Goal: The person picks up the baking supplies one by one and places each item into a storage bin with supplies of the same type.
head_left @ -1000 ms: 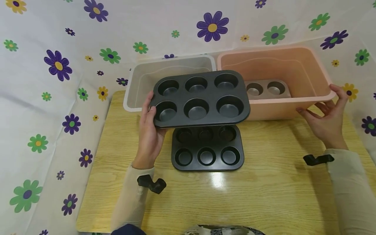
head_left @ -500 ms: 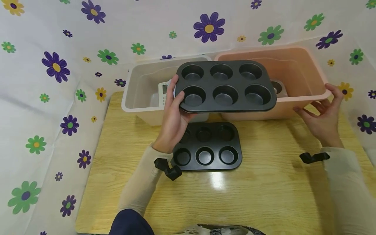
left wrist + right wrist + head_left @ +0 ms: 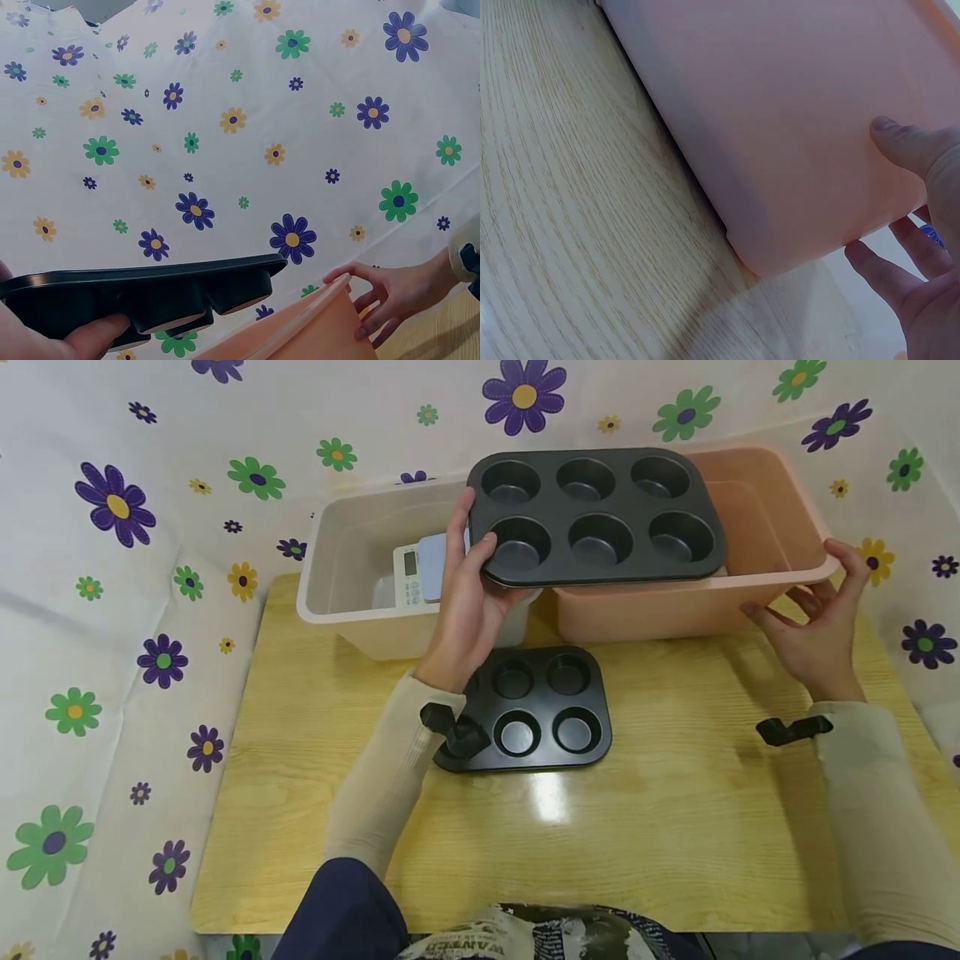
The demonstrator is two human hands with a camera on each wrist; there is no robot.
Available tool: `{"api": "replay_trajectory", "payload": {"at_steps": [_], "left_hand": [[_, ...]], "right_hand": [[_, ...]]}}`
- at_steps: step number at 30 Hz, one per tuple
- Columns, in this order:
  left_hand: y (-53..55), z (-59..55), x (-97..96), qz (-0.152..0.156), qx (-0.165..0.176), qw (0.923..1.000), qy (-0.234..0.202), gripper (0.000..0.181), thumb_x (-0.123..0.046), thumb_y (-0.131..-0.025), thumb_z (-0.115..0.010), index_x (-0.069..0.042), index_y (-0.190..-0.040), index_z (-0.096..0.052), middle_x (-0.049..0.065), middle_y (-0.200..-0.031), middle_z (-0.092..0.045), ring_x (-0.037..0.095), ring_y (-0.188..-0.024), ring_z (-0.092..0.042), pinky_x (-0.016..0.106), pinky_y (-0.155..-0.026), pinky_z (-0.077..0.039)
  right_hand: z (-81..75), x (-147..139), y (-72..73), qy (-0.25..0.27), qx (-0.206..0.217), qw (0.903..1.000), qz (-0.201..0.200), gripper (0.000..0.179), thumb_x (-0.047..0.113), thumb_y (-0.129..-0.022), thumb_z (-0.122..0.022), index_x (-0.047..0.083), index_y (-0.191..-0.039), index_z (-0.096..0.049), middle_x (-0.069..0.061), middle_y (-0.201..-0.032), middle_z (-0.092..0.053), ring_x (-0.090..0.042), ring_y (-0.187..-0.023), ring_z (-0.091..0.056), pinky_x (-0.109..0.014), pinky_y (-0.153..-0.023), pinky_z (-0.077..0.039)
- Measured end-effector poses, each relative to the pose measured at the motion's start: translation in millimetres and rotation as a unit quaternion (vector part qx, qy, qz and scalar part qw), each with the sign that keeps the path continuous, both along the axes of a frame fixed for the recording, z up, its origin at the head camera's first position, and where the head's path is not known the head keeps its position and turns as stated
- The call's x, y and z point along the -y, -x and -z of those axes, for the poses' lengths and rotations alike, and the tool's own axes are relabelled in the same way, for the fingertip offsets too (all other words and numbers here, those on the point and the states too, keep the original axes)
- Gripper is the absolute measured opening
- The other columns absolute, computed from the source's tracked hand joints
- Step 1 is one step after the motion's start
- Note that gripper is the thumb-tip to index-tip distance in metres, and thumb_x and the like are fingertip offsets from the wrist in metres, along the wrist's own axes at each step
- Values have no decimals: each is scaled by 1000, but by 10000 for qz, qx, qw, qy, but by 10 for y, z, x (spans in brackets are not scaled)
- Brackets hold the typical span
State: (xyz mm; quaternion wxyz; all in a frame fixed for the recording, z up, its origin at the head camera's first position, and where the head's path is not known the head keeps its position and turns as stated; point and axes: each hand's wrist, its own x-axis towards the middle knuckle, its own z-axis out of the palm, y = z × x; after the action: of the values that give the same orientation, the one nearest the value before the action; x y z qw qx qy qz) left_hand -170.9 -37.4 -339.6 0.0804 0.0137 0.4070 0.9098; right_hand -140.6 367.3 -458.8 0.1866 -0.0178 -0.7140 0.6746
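My left hand [image 3: 468, 602] grips a dark six-cup muffin tin [image 3: 555, 506] by its left end, thumb on the rim. The tin hangs raised over the pink bin [image 3: 637, 614] and hides much of its inside. In the left wrist view, the tin [image 3: 157, 300] appears from the side, nearly level. At the bin's front right corner is my right hand [image 3: 817, 627], holding it with the thumb [image 3: 904, 142] on the front wall and fingers round the side. A smaller dark muffin tin [image 3: 538, 702] lies on the table, partly behind my left forearm.
A white bin [image 3: 352, 620] stands left of the pink one. Inside it lies a kitchen scale [image 3: 408, 578] with a pale blue top. Both bins sit at the back of the wooden table [image 3: 675, 827], against a flowered cloth [image 3: 225, 435].
My left hand has carried the muffin tin right and backward, from in front of both bins to over the pink one. The scale has come into view. My right hand stays on the pink bin.
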Motion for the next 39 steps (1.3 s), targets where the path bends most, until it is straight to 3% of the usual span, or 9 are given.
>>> {"api": "replay_trajectory", "payload": {"at_steps": [4,5,8,12,19,23,28,34,39], "left_hand": [[93,-53,-151,81,217,9997,-110,58,-11,-118,-39,-39,-168,-36,1,-141,-58,26,-118,-65,36,-80,-64],[111,-58,-189,97,269,9995,-100,57,-11,-118,-39,-39,-168,-36,1,-139,-58,26,-118,-65,37,-82,-64],[165,-64,-298,122,369,9992,-88,57,-11,-118,-40,-40,-167,-38,0,-140,-59,27,-121,-65,51,-105,-62],[241,-63,-427,151,397,9991,-96,59,-8,-117,-41,-40,-167,-38,-1,-147,-56,34,-136,-62,69,-123,-43],[342,-32,-616,156,618,9980,-25,60,-6,-116,-41,-40,-166,-39,4,-145,-57,43,-145,-58,71,-122,-43],[389,-33,-701,172,786,9967,-87,59,-5,-116,-42,-41,-162,-42,3,-142,-58,45,-149,-55,72,-122,-42],[433,-18,-782,218,942,9953,-61,62,-2,-115,-41,-40,-164,-39,5,-151,-53,45,-151,-53,75,-122,-41],[534,-2,-900,221,1026,9944,-85,66,1,-114,-41,-36,-168,-36,0,-162,-45,44,-151,-52,78,-121,-39],[599,21,-1024,205,1095,9937,89,67,3,-113,-43,-37,-166,-37,3,-161,-46,43,-150,-53,78,-121,-40]], "right_hand": [[-6,-12,-3,-15,69,9999,101,99,-15,-86,-81,30,-160,-33,-6,-165,-45,-21,-133,-63,-10,-87,-59],[-4,-14,-5,-65,95,9999,119,99,-15,-87,-81,30,-161,-33,-6,-165,-46,-21,-133,-63,-11,-88,-59],[4,-18,-1,-255,165,9994,145,99,-12,-88,-82,31,-161,-32,-6,-165,-47,-19,-133,-63,-14,-92,-60],[8,-15,30,-409,158,9990,127,99,-11,-88,-82,32,-162,-32,-5,-167,-46,-19,-133,-62,-13,-92,-60],[30,-11,19,-696,250,9970,222,100,-11,-89,-82,34,-162,-31,-3,-166,-46,-17,-131,-62,-8,-86,-57],[36,-14,19,-451,145,9987,179,100,-14,-87,-82,32,-161,-32,-4,-164,-49,-17,-130,-62,-8,-86,-58],[45,-4,45,-230,53,9997,56,101,-15,-86,-82,32,-161,-34,-5,-162,-49,-18,-130,-63,-9,-87,-59],[28,-8,44,-375,65,9992,107,101,-13,-87,-83,32,-162,-32,-5,-164,-48,-19,-130,-62,-9,-87,-58],[30,-34,16,-543,157,9983,168,99,-10,-89,-83,33,-162,-31,-5,-167,-46,-18,-132,-62,-11,-89,-59]]}}
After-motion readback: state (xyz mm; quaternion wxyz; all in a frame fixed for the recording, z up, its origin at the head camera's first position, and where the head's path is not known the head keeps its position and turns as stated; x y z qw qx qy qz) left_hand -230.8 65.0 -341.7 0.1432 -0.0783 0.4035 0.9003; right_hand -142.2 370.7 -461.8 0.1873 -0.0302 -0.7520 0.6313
